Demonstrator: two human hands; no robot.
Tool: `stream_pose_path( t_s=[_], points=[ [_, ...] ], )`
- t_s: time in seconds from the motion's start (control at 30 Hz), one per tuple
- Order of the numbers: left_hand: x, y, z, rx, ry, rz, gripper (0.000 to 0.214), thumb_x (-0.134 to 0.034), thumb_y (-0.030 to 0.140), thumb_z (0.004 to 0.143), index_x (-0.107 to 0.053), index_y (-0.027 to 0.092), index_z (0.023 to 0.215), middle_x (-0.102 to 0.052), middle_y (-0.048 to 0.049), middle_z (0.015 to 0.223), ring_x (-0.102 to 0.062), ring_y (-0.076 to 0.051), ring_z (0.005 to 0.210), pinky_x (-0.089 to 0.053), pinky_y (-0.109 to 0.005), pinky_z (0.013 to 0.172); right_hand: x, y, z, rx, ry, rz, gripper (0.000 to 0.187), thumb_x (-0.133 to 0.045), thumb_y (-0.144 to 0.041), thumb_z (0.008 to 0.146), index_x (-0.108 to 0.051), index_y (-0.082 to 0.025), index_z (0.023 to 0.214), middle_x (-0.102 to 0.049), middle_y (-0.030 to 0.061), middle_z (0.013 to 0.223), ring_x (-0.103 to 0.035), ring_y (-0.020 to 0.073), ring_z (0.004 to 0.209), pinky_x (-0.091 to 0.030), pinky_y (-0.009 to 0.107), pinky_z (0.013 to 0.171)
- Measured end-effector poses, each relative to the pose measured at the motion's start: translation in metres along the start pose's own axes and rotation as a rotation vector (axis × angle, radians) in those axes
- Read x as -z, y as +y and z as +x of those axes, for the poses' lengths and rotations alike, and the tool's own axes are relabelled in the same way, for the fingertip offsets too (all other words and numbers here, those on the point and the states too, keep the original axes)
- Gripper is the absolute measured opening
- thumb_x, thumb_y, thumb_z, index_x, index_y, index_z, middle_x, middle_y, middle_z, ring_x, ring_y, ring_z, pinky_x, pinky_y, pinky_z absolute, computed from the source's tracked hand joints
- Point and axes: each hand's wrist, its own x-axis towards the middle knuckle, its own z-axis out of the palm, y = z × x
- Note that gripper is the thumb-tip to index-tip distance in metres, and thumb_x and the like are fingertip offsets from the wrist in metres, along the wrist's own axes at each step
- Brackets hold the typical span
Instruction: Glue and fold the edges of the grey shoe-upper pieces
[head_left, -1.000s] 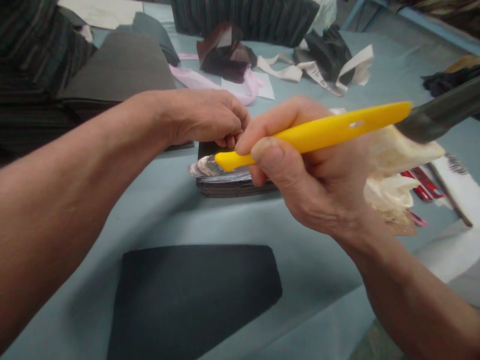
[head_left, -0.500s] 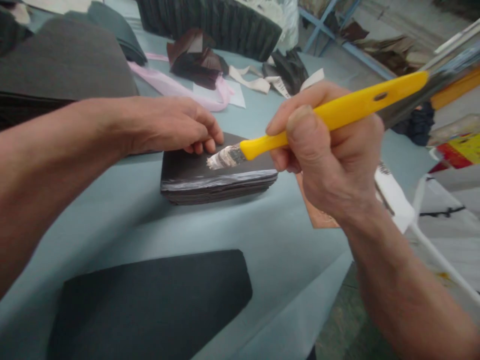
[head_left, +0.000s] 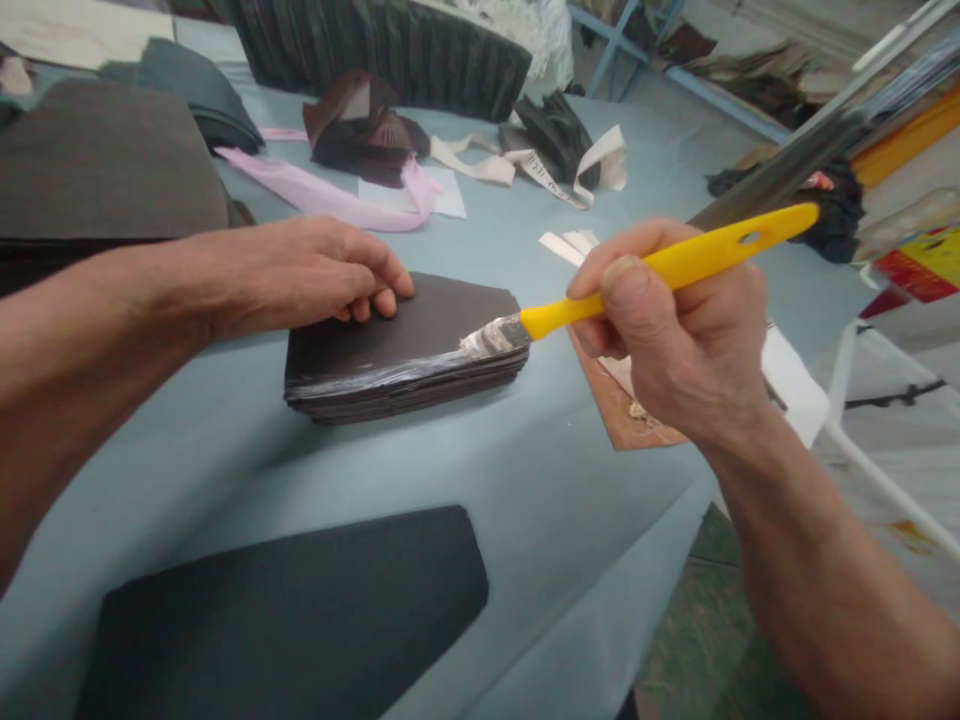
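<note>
My right hand (head_left: pixel 667 320) is closed around the yellow handle of a paintbrush (head_left: pixel 720 245). Its bristles, coated with a whitish paste, touch the near edge of a stack of dark grey sheets (head_left: pixel 450 310) toward the right end. A wet white streak runs along that edge. The loosely bent fingers of my left hand (head_left: pixel 352 275) rest on top of the stack at its far left, apart from the brush and gripping nothing I can see. Closer to me, a single dark sheet (head_left: pixel 300 610) with cut corners lies flat on the blue-green table (head_left: pixel 570 530).
A larger pile of dark pieces (head_left: pixel 105 160) stands at the left. Behind are a pink strip (head_left: pixel 322 195), brown folded material (head_left: pixel 367 130), white tape (head_left: pixel 480 165) and a long row of dark pieces (head_left: pixel 375 55). A paste-smeared brown board (head_left: pixel 626 425) lies beneath my right hand.
The brush has come down and to the right, from above the stack to its near edge, where white paste shows. My left hand stays on the stack. The whole view has shifted slightly.
</note>
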Motion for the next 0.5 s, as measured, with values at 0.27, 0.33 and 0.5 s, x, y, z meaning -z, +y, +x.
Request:
stream_pose_path(
  t_s=[0.27, 0.33, 0.5],
  points=[
    [-0.01, -0.013, -0.018, -0.293, 0.059, 0.233, 0.044, -0.044, 0.042, 0.095, -0.074, 0.024, 0.121, -0.078, -0.0068, 0.117, -0.069, -0.027, 0.106, -0.053, -0.043, 0.107, -0.007, 0.012, 0.011, -0.05, 0.201, 0.073, 0.036, -0.068, -0.057, 0.106, -0.072, -0.023, 0.094, -0.059, -0.0041, 0.067, -0.054, 0.0109, 0.058, -0.045, 0.029, 0.058],
    [-0.017, -0.015, -0.025, -0.366, 0.096, 0.263, 0.049, -0.042, 0.048, 0.099, -0.073, 0.022, 0.125, -0.075, -0.0095, 0.119, -0.069, -0.029, 0.11, -0.053, -0.044, 0.108, -0.011, 0.017, 0.017, -0.074, 0.213, 0.102, 0.039, -0.068, -0.061, 0.104, -0.072, -0.023, 0.097, -0.06, -0.0037, 0.068, -0.055, 0.0116, 0.06, -0.045, 0.029, 0.057],
    [-0.031, -0.019, -0.038, -0.437, 0.15, 0.357, 0.05, -0.03, 0.031, 0.107, -0.068, 0.015, 0.135, -0.067, -0.0128, 0.11, -0.066, -0.027, 0.106, -0.056, -0.043, 0.101, -0.027, 0.029, 0.038, -0.143, 0.165, 0.168, 0.049, -0.067, -0.069, 0.102, -0.073, -0.02, 0.098, -0.063, -0.0022, 0.07, -0.053, 0.0108, 0.06, -0.042, 0.029, 0.056]
  ],
)
